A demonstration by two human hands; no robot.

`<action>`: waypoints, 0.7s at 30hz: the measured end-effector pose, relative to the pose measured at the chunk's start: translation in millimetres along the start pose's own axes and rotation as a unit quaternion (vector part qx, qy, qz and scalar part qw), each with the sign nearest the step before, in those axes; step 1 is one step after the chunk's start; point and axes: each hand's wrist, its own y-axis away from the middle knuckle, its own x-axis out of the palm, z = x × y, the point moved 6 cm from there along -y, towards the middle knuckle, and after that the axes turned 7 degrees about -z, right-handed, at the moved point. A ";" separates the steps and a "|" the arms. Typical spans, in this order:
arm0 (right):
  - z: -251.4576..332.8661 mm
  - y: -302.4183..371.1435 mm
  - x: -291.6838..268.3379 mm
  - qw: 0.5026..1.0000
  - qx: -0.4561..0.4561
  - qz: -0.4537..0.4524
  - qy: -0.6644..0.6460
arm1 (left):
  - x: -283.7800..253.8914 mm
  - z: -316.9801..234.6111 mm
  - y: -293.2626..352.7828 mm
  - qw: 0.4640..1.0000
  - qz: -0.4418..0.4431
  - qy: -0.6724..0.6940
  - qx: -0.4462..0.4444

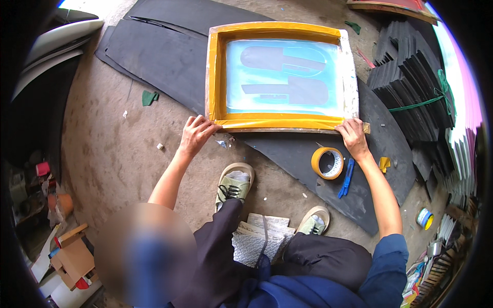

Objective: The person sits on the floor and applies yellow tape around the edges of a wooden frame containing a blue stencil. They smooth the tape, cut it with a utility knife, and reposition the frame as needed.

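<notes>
A rectangular screen-printing frame, its inner sides lined with yellow tape, lies on dark sheets. Its light-blue mesh bears two grey trowel-like shapes. My left hand is closed at the near left corner, fingertips pinched at one end of a strip of yellow tape along the near rail. At the near right corner my right hand pinches the strip's other end. Just below that hand are a roll of yellow tape and a blue cutter knife.
Large black sheets spread beneath the frame over the concrete floor. Stacked dark sheets tied with green string stand at the right. A cardboard box lies lower left. White textured sheets lie between my feet.
</notes>
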 end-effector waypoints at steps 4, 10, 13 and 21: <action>2.3 9.4 -1.3 0.999 -0.008 0.010 0.048 | 3.4 -0.2 10.2 0.999 0.014 -0.047 0.013; 4.1 -3.7 -12.0 0.994 0.106 0.033 0.022 | 21.8 -5.6 50.6 0.971 0.112 -0.211 0.009; 73.4 -69.7 9.0 0.992 0.080 0.023 -0.092 | 22.4 -7.2 60.8 0.971 0.115 -0.206 -0.038; 237.1 -168.8 113.5 0.995 0.031 0.068 -0.060 | 18.2 -8.5 57.2 0.984 0.051 -0.161 -0.049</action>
